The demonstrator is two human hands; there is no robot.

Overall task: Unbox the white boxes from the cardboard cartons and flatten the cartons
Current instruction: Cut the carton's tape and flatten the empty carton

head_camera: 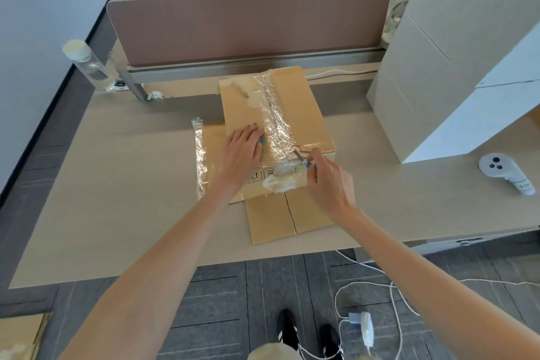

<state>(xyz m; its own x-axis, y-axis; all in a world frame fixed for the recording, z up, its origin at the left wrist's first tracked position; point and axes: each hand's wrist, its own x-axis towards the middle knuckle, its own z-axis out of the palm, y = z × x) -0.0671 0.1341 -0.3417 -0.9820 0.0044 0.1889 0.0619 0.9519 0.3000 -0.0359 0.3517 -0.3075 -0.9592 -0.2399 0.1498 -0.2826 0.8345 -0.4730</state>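
A sealed brown cardboard carton (304, 114) stands mid-table, a strip of clear tape (274, 117) running along its top seam. My left hand (242, 149) lies flat on the carton's top, left of the tape, fingers straight. My right hand (330, 181) grips a small knife (301, 158) whose blade touches the tape at the carton's near top edge. Under the carton lies a flattened carton (280, 219), with tape along its left edge. No white box from inside the carton is visible.
A stack of large white boxes (455, 67) fills the table's right side. A white controller (505, 174) lies at far right. A bottle (87, 64) stands at back left beside the brown divider (248, 23); a person stands behind it. Cables lie on the floor.
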